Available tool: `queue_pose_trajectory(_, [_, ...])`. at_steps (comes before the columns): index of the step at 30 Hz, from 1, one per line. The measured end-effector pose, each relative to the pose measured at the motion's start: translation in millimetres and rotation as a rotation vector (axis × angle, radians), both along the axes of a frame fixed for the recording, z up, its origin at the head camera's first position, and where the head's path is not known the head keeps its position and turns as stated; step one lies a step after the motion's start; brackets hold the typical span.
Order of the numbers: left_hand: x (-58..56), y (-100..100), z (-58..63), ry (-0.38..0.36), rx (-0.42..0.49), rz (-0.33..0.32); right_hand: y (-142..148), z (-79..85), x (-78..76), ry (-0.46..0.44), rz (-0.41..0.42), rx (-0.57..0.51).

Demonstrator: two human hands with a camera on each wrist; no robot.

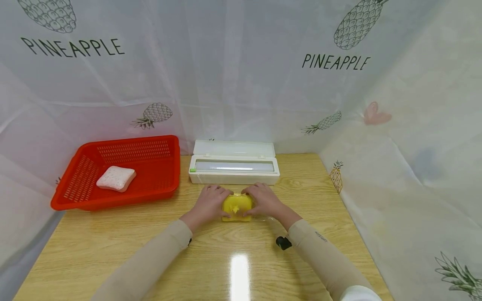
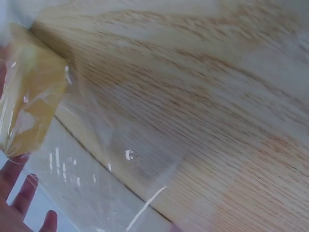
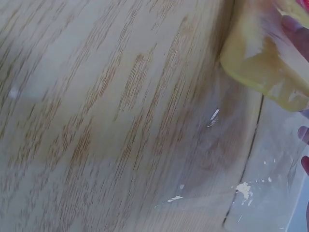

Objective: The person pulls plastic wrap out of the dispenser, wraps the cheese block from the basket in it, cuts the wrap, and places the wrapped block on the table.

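On the table in front of me lies a yellow sponge-like block (image 1: 236,203), with clear plastic film around it. My left hand (image 1: 212,204) holds its left side, and my right hand (image 1: 266,203) holds its right side, thumbs near the front edge. In the left wrist view, glossy film (image 2: 108,145) covers the block (image 2: 34,92) and trails across the wood. The right wrist view shows film (image 3: 212,140) spread below the block (image 3: 263,63), with right fingertips at the frame's edge. Just behind both hands stands a white film dispenser (image 1: 233,179), lid raised, a roll (image 1: 233,167) inside.
A red plastic basket (image 1: 174,167) stands at the back left, holding a pale speckled sponge-like block (image 1: 116,178). Pineapple-printed sheeting (image 1: 241,83) hangs behind the wooden table (image 1: 211,259) and along its sides. Black wrist gear (image 1: 283,243) shows by the right sleeve.
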State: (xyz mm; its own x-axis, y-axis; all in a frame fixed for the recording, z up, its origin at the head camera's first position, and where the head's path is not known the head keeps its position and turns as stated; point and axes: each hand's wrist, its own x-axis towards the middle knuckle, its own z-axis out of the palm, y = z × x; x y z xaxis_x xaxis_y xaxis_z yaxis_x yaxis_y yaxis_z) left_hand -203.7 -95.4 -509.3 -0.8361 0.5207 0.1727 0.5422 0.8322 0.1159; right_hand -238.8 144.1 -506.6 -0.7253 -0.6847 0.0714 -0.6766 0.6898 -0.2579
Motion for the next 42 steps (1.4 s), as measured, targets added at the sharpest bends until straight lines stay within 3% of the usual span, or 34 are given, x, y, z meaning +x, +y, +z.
queue_pose_trajectory(14, [-12.1, -4, -12.3, -0.109, 0.001, 0.057, 4, -11.4, -6.0, 0.045, -0.007, 0.041])
queue_pose_trajectory(20, [-14.0, -12, -15.3, -0.124, 0.047, 0.082, 15, -4.9, -4.4, -0.026, -0.042, -0.053])
queue_pose_trajectory(25, [-6.2, -29, -11.8, -0.113, 0.166, 0.102, 36, -2.7, 0.6, -0.109, -0.121, -0.199])
queue_pose_trajectory(29, [4.9, -46, -10.1, -0.144, 0.273, 0.135, 53, -6.4, 7.8, -0.187, -0.157, -0.32])
queue_pose_trajectory(35, [20.8, -69, -16.2, -0.254, 0.414, 0.222, 76, -12.5, 24.3, -0.351, -0.245, -0.508])
queue_pose_trajectory(42, [37.0, -85, -22.6, -0.424, 0.652, 0.351, 94, -27.6, 35.7, -0.487, -0.305, -0.679])
